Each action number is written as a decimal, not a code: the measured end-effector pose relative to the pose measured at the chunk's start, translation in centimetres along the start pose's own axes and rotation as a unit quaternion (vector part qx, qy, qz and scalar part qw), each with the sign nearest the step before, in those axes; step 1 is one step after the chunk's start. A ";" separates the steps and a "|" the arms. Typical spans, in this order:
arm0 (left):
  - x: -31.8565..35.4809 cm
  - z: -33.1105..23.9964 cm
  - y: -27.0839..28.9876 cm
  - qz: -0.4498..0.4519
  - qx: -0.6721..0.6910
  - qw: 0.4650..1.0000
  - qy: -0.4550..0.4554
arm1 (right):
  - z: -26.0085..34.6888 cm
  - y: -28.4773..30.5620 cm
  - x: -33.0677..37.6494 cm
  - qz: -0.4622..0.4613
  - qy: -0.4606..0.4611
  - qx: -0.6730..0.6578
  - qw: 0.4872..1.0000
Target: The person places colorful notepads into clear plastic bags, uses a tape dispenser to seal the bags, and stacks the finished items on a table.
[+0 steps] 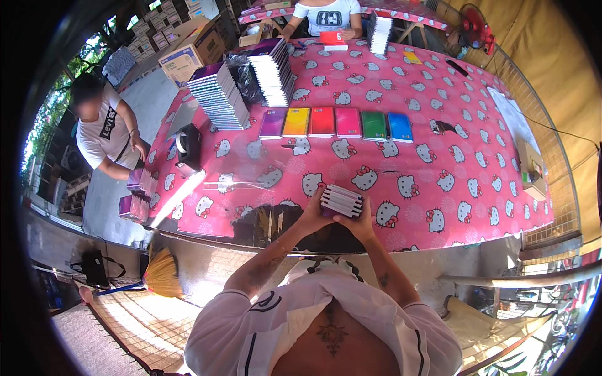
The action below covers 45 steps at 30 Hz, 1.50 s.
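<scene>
My left hand (314,212) and my right hand (360,227) are closed around opposite sides of a small stack of notebooks (341,202). Its white page edges face up, and a purple cover shows at its lower side. The stack is held over the near edge of the table. Beyond it, several small notebooks lie in a side-by-side row, among them a purple notebook (272,123), a red notebook (322,121) and a blue notebook (399,128) at the right end.
Tall notebook stacks (219,99) stand at the back left, near a black tape dispenser (188,150). A person (106,128) touches wrapped notebook packs (142,182) at the table's left edge. Another person (327,17) handles a red notebook (333,39) across the patterned pink table (433,188).
</scene>
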<state>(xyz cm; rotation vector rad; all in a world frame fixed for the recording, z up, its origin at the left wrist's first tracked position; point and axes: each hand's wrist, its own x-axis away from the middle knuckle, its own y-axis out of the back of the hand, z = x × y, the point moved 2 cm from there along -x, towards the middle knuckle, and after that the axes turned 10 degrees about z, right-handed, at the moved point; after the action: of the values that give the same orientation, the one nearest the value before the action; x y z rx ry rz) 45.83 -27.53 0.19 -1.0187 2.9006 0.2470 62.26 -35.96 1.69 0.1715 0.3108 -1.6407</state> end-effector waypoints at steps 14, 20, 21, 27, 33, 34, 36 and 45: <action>-0.5 -5.5 1.4 0.107 -0.238 0.961 0.088 | -0.7 1.6 -0.1 0.020 -0.079 0.092 0.992; -2.8 -16.0 -3.2 0.043 -0.595 0.796 -0.105 | -2.1 2.4 0.1 0.025 -0.088 0.089 0.992; -3.1 -15.1 -3.7 0.061 -0.619 0.776 -0.110 | -2.0 2.4 0.1 0.023 -0.087 0.083 0.993; -2.2 -12.8 0.1 0.136 -0.543 0.824 -0.086 | 3.2 1.3 -0.6 0.158 -0.157 0.176 0.959; 3.7 -20.2 4.1 0.145 -0.534 0.788 -0.269 | 2.6 -3.9 0.6 0.223 -0.434 -0.592 0.641; 5.0 -20.4 4.9 0.167 -0.546 0.767 -0.293 | 1.8 -4.9 0.7 0.210 -0.441 -0.559 0.670; 7.7 -19.7 7.2 0.154 -0.560 0.773 -0.255 | 0.3 -6.5 0.3 0.183 -0.450 -0.487 0.726; 19.1 -10.5 15.3 -0.257 0.327 0.890 0.184 | -1.0 -18.2 -10.0 0.307 -0.242 -0.156 0.907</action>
<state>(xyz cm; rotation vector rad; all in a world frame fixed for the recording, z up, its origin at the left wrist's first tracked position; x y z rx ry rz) 21.36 -29.32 10.50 -1.7219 2.4920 -0.9685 45.08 -24.93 5.50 -0.3529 0.1111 -0.9434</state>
